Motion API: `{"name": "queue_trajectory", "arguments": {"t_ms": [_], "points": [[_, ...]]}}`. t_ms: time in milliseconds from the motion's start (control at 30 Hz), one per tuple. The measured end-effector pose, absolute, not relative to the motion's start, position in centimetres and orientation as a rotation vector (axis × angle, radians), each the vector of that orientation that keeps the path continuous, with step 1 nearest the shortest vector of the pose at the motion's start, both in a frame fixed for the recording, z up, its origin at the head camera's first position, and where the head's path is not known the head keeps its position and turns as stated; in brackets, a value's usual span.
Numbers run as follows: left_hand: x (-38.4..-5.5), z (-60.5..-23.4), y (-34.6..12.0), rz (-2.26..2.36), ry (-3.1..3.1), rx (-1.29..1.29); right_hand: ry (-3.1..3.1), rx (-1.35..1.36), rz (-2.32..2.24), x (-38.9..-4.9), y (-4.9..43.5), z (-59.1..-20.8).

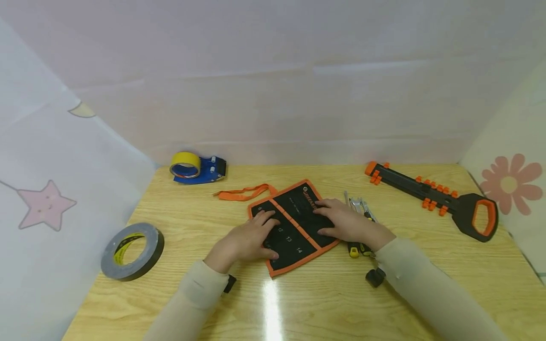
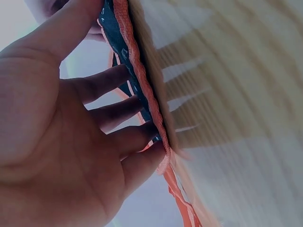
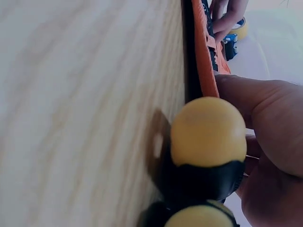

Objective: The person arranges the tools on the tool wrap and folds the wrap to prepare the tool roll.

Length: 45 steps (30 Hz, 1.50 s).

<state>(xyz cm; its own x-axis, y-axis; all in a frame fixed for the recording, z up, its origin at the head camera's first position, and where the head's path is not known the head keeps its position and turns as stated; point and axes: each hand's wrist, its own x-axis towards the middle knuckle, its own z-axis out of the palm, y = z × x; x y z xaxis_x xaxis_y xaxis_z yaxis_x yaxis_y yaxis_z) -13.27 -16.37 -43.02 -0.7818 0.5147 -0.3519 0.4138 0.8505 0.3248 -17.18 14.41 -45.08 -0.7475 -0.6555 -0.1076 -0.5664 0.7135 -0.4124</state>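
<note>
A black cloth tool pouch (image 1: 298, 208) with orange edging and printed numbers lies flat on the wooden table, its orange tie strap (image 1: 245, 193) trailing to the left. On its left part rests my left hand (image 1: 251, 239), fingers spread over the numbered pockets. My right hand (image 1: 343, 220) touches the right part with extended fingers. In the left wrist view, the fingertips meet the pouch (image 2: 137, 61) just past its orange edge. Beside and partly under my right wrist lie screwdrivers and wrenches (image 1: 358, 204); a yellow screwdriver handle end (image 3: 208, 132) shows large in the right wrist view.
Grey tape (image 1: 149, 237) lies at the left table edge. A blue tape dispenser (image 1: 200, 173) with yellow tape stands at the back left. A black rack with orange clips and a loop handle (image 1: 467, 215) lies at the right. Pale cloth walls (image 1: 273, 109) enclose the table.
</note>
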Motion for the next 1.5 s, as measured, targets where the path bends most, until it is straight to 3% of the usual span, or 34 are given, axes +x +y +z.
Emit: {"name": "queue_trajectory", "arguments": {"t_ms": [933, 1500], "points": [[-16.4, -43.1, -16.2, 0.420, 2.469, 0.743, 2.838, -0.993, -0.371, -13.3, 15.1, -45.0], [-15.2, -42.5, -16.3, 0.432, 2.518, 0.732, 3.007, -0.883, -0.620, -12.5, 17.8, -43.6]]}}
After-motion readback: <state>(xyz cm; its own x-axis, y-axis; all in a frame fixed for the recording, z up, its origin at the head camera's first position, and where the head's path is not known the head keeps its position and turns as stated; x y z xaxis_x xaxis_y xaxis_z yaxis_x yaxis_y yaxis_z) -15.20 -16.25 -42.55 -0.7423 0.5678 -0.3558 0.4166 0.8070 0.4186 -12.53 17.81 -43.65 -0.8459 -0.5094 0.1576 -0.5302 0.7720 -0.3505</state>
